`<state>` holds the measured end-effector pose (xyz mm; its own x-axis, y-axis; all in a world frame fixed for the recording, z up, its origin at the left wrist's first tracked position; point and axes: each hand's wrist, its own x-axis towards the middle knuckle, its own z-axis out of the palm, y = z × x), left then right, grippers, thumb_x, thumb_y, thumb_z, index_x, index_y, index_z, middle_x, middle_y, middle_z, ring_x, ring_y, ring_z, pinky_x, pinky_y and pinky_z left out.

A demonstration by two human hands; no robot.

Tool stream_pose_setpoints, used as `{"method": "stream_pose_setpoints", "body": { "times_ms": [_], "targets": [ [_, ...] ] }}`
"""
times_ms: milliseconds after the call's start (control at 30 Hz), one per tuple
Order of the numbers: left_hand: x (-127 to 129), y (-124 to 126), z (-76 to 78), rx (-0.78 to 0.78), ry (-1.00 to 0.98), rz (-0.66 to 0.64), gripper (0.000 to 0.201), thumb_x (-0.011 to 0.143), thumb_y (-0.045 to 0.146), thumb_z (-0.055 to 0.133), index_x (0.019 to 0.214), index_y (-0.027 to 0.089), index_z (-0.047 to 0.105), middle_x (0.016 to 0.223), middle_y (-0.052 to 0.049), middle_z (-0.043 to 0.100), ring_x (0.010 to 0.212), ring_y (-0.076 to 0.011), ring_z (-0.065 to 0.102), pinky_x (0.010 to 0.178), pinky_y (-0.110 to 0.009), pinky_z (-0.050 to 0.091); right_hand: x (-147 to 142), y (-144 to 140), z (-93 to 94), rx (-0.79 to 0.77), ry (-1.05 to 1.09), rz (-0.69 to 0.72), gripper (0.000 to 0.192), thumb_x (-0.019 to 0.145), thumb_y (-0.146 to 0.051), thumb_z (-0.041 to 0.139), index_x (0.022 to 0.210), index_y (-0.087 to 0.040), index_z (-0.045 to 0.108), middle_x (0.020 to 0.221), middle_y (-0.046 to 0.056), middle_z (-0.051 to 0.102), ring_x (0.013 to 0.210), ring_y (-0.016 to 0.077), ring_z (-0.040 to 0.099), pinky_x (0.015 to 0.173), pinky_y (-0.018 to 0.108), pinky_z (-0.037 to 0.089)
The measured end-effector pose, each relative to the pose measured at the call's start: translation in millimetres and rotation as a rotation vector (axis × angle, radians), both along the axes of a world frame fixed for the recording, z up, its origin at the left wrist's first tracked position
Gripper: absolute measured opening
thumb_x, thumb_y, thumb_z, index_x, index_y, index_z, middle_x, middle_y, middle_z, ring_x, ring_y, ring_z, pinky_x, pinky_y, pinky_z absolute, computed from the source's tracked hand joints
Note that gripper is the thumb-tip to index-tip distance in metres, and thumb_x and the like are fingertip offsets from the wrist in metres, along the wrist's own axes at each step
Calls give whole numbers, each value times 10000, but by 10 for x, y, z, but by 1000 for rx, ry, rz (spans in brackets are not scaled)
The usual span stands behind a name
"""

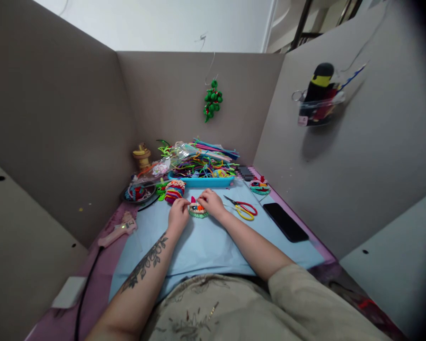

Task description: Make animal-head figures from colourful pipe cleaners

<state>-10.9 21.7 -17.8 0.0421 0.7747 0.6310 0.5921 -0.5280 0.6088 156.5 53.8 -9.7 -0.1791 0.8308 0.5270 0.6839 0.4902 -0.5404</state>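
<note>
Grey partition panels [173, 94] on three sides, likely to wall off the work spot. Purple tabletop [102, 270] inside, mostly covered by a pale-blue sheet [213, 248], perhaps for protection. Blue tray [206, 182] at the back, heaped with coloured fuzzy strips [206, 163], probably parked there to free the near area yet stay reachable. Black phone [285, 222] flat on the right, out of the way. Pink glue-gun-like tool [119, 231] by the left edge, with its cord toward the near side, likely to keep cable off the sheet. Both hands close together mid-sheet: left hand [179, 212] with thumb and finger pinching the left edge of a small craft piece [198, 214], right hand [212, 203] curled over, apparently pinching its upper right; presumably a two-sided hold for steadiness. Exact right fingertip contact too small to tell. Scissors [237, 203] just right of the right hand, blades slightly apart, handles toward the near right, probably for quick pickup. Striped bundle [174, 192] just beyond the left hand.
</note>
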Motion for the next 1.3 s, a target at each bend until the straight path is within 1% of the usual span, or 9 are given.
{"method": "stream_pose_setpoints", "body": {
  "times_ms": [200,267,367,433,633,767,1000,1167,1300],
  "targets": [
    [-2,2,2,8,-2,4,206,742,73,426,757,175,605,836,-48,583,837,-169,547,786,-308,444,-12,-5,-20,-8,73,17,111,762,-239,568,716,-194,659,777,21,557,791,143,517,747,260,390],
    [-4,1,8,14,-2,-2,206,743,75,425,759,175,605,835,-49,585,836,-169,548,786,-310,445,-1,-4,-22,8,141,33,116,766,-242,559,773,-196,666,819,26,572,805,145,525,750,264,399],
    [-8,0,12,13,-3,-5,205,743,78,428,771,176,607,847,-50,587,848,-170,548,795,-312,444,41,8,-5,36,287,29,212,809,-277,499,934,-197,650,937,46,585,826,145,535,732,263,416],
    [-8,2,8,2,-5,-1,204,739,79,433,773,177,608,852,-50,587,852,-171,549,799,-315,444,70,10,11,41,343,8,248,840,-295,445,933,-189,649,922,52,591,819,145,540,714,260,421],
    [1,0,7,4,-6,-1,215,741,75,421,774,174,609,850,-51,585,847,-170,549,790,-317,446,21,-34,-6,14,193,22,156,743,-280,592,857,-199,661,896,38,561,821,147,527,743,264,412],
    [5,-20,34,-6,-2,1,210,745,78,422,767,174,608,854,-51,584,843,-168,547,794,-314,445,-22,-18,-26,-16,126,9,92,750,-233,577,737,-191,658,832,24,545,809,142,512,759,267,392],
    [16,-17,24,-24,1,-2,218,742,74,420,772,174,612,845,-51,587,843,-170,547,789,-316,443,0,14,-17,-54,75,40,98,758,-228,573,734,-183,657,786,17,541,788,135,501,730,249,376],
    [-1,-11,15,-12,1,4,211,747,79,417,754,173,607,838,-51,584,838,-168,546,784,-306,441,-9,10,-28,-65,123,55,102,744,-241,585,724,-179,664,772,17,556,768,130,510,720,248,388],
    [-13,-8,23,-13,2,3,212,743,82,418,763,172,608,850,-57,585,854,-174,547,794,-313,441,91,62,4,-68,317,55,205,753,-301,562,888,-181,660,888,41,591,779,135,530,717,254,418]
  ]
}}
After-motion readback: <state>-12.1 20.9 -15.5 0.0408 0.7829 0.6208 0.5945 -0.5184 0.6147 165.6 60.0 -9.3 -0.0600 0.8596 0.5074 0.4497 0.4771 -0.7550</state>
